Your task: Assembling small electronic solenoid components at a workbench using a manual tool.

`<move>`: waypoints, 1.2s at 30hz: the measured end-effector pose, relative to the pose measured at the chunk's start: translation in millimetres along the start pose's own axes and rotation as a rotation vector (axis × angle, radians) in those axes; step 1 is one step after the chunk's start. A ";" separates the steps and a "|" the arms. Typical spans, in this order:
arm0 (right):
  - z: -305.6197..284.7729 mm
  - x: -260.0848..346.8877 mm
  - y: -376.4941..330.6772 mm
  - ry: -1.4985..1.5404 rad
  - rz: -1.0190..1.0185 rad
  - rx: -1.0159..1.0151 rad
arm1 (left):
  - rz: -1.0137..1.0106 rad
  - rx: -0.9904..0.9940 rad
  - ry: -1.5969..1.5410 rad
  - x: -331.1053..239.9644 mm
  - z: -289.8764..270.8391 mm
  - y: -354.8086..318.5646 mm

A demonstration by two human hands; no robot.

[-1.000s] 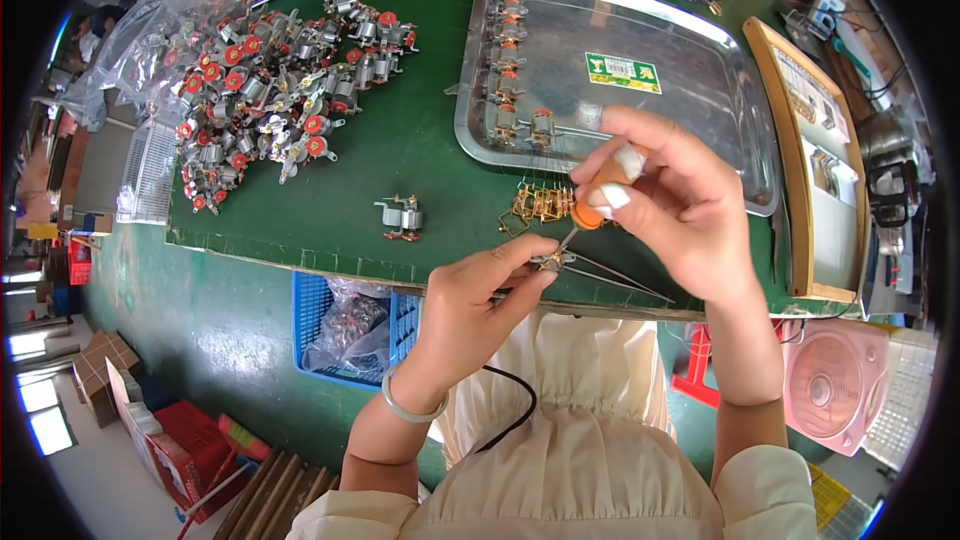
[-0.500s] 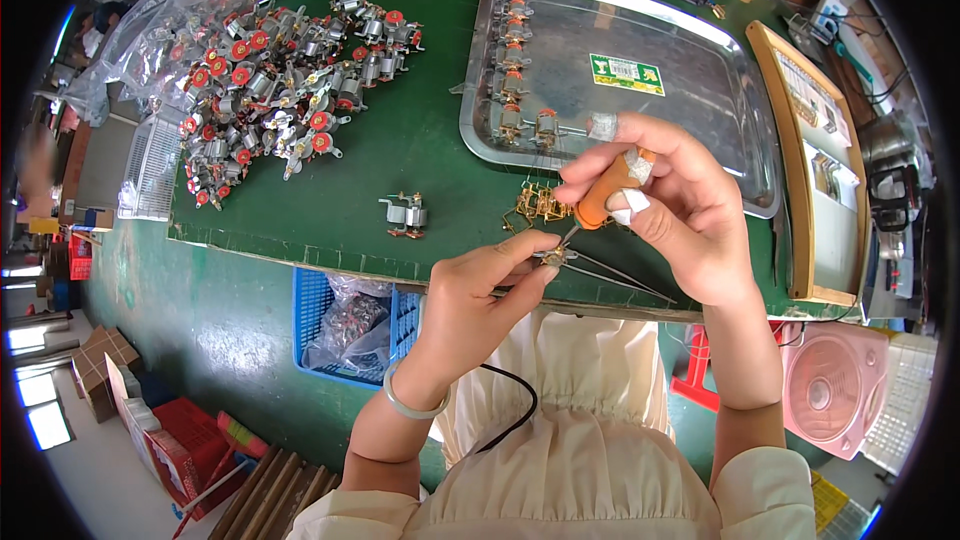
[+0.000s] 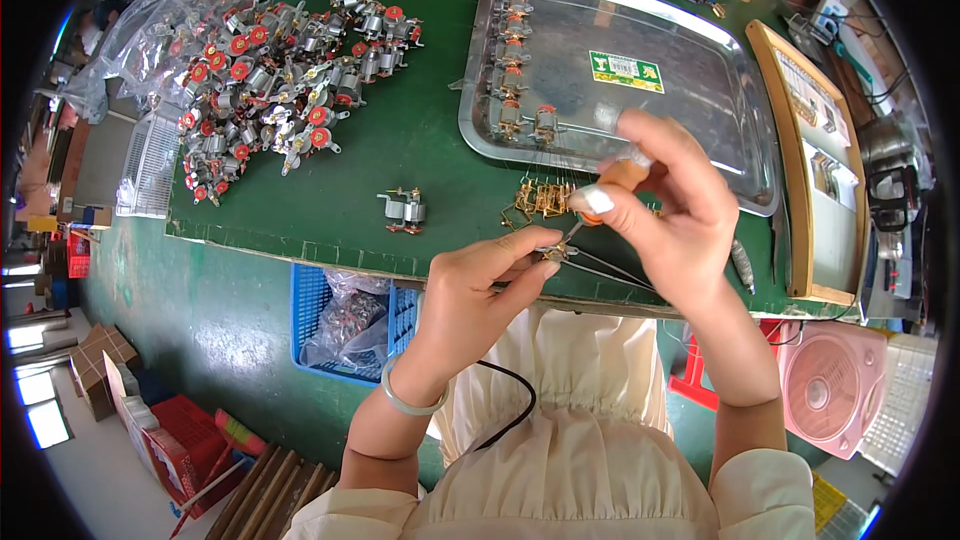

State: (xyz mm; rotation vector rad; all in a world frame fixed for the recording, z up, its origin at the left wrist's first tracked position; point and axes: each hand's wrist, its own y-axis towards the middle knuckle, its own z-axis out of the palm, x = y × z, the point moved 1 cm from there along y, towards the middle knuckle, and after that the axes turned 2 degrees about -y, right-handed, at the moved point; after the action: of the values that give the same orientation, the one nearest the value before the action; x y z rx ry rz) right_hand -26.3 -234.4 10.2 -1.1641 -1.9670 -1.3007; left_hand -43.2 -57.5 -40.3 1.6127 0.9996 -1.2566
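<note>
My left hand pinches a small brass-coloured metal part between thumb and fingertips at the table's front edge. In my right hand is a screwdriver with an orange handle, its thin shaft slanting down to that part; white tape wraps some of my fingertips. Slim metal prongs, like tweezers, run rightward from beside the part; whether I hold them cannot be made out. Just beyond lie several brass brackets. A lone small motor sits on the green table to the left.
A big heap of small motors covers the table's far left, partly in a clear bag. A steel tray holds several motors along its left side. Right of it stands a wooden frame; a blue crate is below the table edge.
My right hand has turned over the screwdriver, its handle now tipped differently and more covered by my fingers. A grey pen-like tool now shows beside my right wrist. My left hand stays nearly still.
</note>
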 end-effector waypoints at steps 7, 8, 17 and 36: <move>-4.8 15.3 6.9 0.328 0.255 -0.004 | 0.006 -0.007 -0.042 2.1 -0.5 -0.6; -9.4 16.0 5.8 0.066 0.230 0.047 | 0.011 -0.011 -0.035 1.4 -0.2 -0.4; -10.4 8.9 5.9 0.101 0.085 0.046 | 0.014 -0.023 -0.025 1.1 0.2 -0.8; -16.1 16.9 15.5 0.511 0.340 0.122 | 0.003 -0.041 -0.042 3.0 0.3 -1.3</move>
State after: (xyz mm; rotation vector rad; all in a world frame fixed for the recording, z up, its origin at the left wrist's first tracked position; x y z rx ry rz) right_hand -22.2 -239.9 37.4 -0.9387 -1.3905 -1.1401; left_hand -43.9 -57.1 -43.5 1.5497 0.9904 -1.2560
